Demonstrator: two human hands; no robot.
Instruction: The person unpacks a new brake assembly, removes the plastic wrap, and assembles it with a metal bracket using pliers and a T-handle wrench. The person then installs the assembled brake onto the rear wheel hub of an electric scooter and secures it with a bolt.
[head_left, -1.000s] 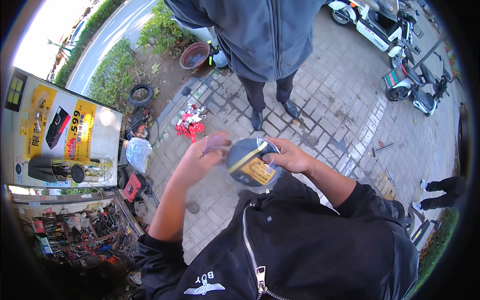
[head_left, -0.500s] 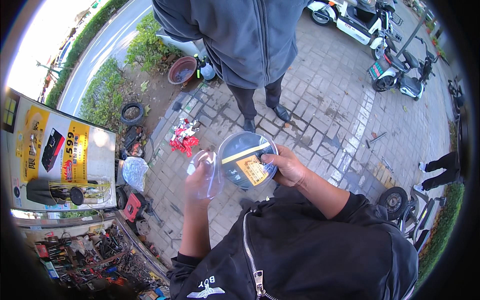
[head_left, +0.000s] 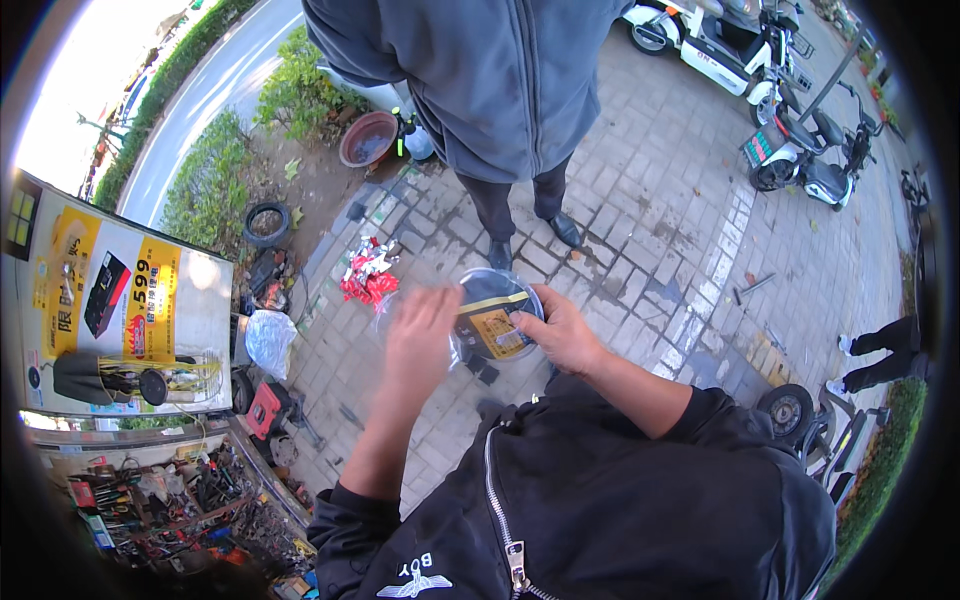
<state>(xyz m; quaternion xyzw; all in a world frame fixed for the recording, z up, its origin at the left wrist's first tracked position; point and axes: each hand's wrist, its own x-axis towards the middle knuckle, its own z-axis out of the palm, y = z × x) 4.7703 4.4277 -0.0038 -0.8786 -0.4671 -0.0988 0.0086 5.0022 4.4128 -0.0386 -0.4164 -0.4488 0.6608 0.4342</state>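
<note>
Head view: a round package (head_left: 484, 318) gripped at one edge

My right hand (head_left: 566, 336) pinches it, thumb on top, above the paving (head_left: 640, 225); my left hand (head_left: 424, 335), blurred, is at the opposite edge, how far open or gripping what I cannot tell. Should my thumb slip, I judge, the package could tip and fall

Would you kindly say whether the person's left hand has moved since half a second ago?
Yes: against the red-and-silver bundle on the paving, the left hand has shifted right, toward the round dark package.
</note>
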